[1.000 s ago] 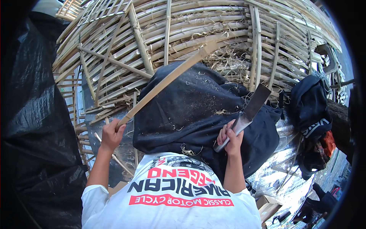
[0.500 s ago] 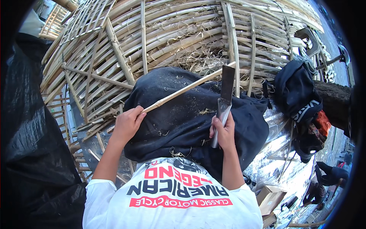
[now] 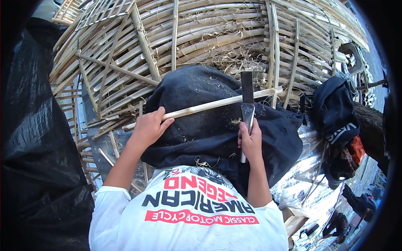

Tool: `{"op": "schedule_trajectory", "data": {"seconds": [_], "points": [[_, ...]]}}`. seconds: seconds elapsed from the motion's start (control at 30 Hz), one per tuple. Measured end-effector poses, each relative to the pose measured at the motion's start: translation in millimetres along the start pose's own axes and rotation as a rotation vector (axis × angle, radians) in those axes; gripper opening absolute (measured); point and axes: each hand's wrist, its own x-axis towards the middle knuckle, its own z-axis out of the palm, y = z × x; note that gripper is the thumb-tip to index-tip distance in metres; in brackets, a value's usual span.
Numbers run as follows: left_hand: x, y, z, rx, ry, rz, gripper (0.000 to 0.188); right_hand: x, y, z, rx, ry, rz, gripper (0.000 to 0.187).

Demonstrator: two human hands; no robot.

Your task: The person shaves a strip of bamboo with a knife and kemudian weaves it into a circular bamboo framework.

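A long pale bamboo strip (image 3: 205, 106) lies slantwise over the dark cloth (image 3: 188, 92) on my lap, its right end higher. My left hand (image 3: 148, 127) holds it near its left end, thumb and forefinger spread on either side, the other fingers hidden beneath. In my right hand (image 3: 250, 140) is a knife (image 3: 247, 87) with a dark, square-ended blade and a shiny metal handle, pointing away from me. The blade crosses the strip toward its right end; whether it touches is hard to tell. Shavings lie on the cloth.
Slatted bamboo panels (image 3: 209, 25) spread out ahead, with curled shavings (image 3: 238, 60) on them. Black sheeting (image 3: 37, 125) hangs at the left. On the right are a dark bag (image 3: 335, 108), a log (image 3: 370, 125) and a cardboard box (image 3: 293, 219). Thin sticks (image 3: 114, 144) lie by my left forearm.
The strip has slid left through my left hand and lies flatter, a short end now showing beyond the hand. My left thumb and forefinger have spread. The knife blade has come across the strip.
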Motion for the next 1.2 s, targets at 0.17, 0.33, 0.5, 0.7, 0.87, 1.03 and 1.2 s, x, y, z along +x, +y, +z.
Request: {"op": "schedule_trajectory", "data": {"seconds": [0.17,0.33,0.5,0.7,0.87,1.03,1.2], "points": [[0,-11,5,0.091,-0.067,-0.001,0.046,-1,-5,-11,-0.056,0.017,-0.042,0.016],[-3,-5,20,0.017,-0.002,-0.038,0.048,-7,4,-7,-0.106,0.098,-0.052,0.017],[-5,-1,23,0.026,0.02,-0.069,0.048,-14,2,-8,-0.121,-0.068,0.018,0.015],[-4,3,27,-0.025,0.054,-0.105,0.049,-8,12,23,-0.309,-0.049,-0.41,0.021],[0,-5,21,-0.102,0.027,-0.184,0.058,-7,0,8,-0.235,-0.146,0.038,0.03],[11,-4,15,-0.073,-0.004,-0.326,0.064,-14,3,24,-0.328,-0.189,-0.131,0.029],[10,10,0,-0.173,0.031,-0.237,0.06,-16,-23,14,-0.316,-0.222,-0.031,0.027]]}}
